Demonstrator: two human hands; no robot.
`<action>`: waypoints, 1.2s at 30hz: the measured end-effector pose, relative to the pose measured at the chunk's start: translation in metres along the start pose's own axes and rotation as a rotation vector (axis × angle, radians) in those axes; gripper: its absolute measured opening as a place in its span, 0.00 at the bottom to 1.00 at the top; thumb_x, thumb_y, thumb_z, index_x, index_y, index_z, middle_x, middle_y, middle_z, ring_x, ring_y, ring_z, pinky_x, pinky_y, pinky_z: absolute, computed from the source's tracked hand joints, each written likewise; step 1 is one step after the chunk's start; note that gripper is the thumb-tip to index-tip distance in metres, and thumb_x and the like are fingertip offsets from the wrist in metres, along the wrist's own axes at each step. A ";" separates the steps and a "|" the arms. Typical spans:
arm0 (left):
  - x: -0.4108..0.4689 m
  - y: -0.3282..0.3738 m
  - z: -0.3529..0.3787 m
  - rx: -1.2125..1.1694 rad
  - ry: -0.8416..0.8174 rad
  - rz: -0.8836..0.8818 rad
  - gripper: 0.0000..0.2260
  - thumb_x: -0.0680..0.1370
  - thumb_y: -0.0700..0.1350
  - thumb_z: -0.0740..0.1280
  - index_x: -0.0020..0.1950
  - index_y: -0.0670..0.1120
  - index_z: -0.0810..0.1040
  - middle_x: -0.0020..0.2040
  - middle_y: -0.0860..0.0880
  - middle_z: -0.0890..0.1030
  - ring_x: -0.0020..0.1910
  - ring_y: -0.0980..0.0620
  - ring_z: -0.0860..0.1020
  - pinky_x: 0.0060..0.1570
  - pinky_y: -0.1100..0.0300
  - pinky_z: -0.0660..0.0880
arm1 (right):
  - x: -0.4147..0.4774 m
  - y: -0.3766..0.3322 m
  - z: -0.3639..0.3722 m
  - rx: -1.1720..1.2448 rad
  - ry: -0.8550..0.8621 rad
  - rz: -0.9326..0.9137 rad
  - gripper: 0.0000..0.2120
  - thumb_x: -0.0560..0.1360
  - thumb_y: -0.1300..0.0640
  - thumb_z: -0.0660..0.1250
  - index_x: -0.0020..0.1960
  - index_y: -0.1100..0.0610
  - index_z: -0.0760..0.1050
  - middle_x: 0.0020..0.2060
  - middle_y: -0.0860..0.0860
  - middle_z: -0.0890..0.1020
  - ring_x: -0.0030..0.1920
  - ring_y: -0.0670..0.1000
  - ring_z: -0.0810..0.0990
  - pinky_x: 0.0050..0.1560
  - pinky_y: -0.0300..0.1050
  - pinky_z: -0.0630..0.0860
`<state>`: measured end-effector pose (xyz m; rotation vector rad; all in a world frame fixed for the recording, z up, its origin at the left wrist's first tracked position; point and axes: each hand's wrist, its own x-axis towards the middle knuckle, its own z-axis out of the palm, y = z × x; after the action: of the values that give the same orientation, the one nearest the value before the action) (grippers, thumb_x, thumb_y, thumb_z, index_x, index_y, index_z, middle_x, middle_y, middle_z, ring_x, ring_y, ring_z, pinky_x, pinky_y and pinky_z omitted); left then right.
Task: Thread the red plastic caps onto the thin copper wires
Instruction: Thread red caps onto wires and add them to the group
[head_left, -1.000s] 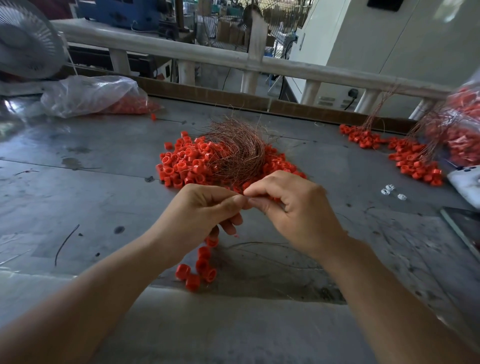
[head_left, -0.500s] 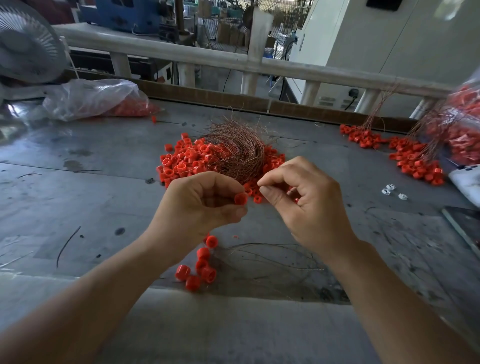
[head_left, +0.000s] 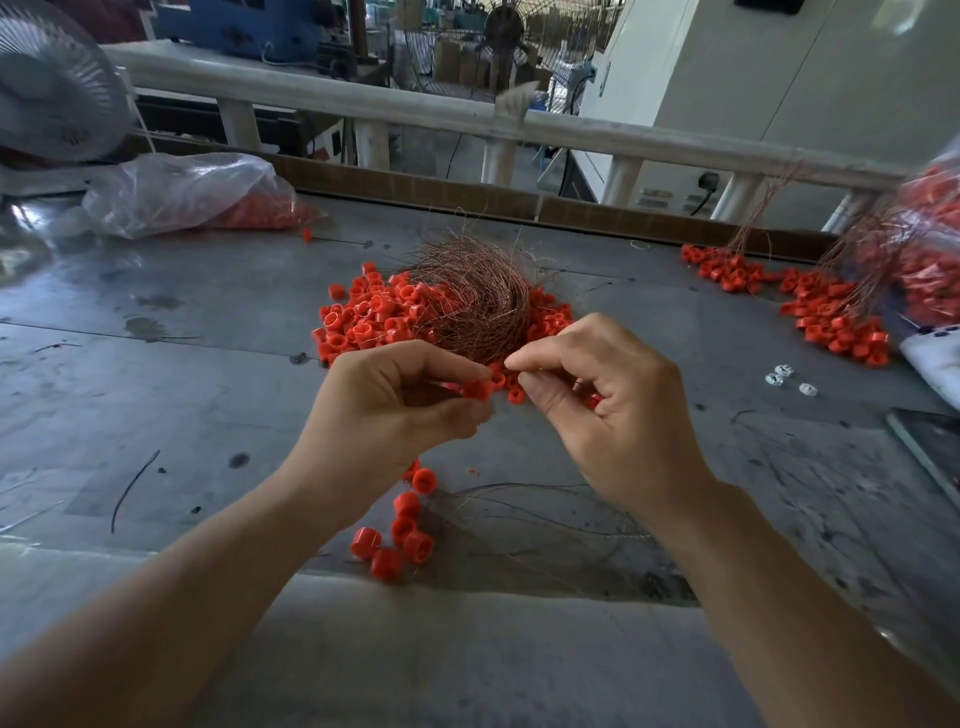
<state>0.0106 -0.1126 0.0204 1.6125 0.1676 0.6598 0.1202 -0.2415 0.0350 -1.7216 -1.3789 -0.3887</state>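
Mid-threading, just near of the copper wire tangle (head_left: 478, 306), the left hand's (head_left: 400, 410) grip pinches a red cap (head_left: 477, 389) beside the right hand's (head_left: 613, 415) pinched grip, apparently on a hair-thin wire end needing careful aim into the cap.

My left fingers (head_left: 460, 415) are covering part of the red cap (head_left: 477, 391) they are pinching. My right fingers (head_left: 540, 395) are pinching at something too thin to make out. At the right edge, a bag of red caps (head_left: 930, 249) is showing blurred and cut off. The fan (head_left: 52, 88) is being cropped at the left edge.
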 end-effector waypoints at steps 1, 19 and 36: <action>0.000 0.000 0.000 -0.005 0.003 -0.008 0.12 0.56 0.47 0.72 0.39 0.47 0.81 0.36 0.46 0.84 0.35 0.51 0.82 0.36 0.64 0.79 | 0.000 -0.001 0.000 0.004 -0.007 -0.001 0.05 0.70 0.64 0.67 0.44 0.60 0.81 0.38 0.51 0.78 0.39 0.45 0.74 0.38 0.31 0.70; 0.000 0.001 -0.002 -0.235 -0.078 -0.064 0.16 0.58 0.38 0.71 0.45 0.48 0.84 0.38 0.47 0.85 0.39 0.53 0.83 0.39 0.67 0.77 | 0.000 0.000 0.003 -0.017 -0.063 0.007 0.02 0.70 0.61 0.69 0.40 0.60 0.80 0.36 0.45 0.73 0.35 0.42 0.71 0.34 0.31 0.67; 0.000 -0.002 -0.004 -0.234 -0.113 -0.053 0.16 0.66 0.37 0.66 0.51 0.48 0.81 0.43 0.47 0.85 0.44 0.50 0.83 0.43 0.65 0.78 | 0.000 0.001 -0.002 -0.005 -0.072 0.074 0.04 0.69 0.60 0.67 0.40 0.59 0.80 0.34 0.47 0.76 0.35 0.45 0.74 0.33 0.33 0.69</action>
<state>0.0092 -0.1092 0.0187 1.4107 0.0479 0.5254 0.1219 -0.2432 0.0361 -1.8001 -1.3615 -0.2916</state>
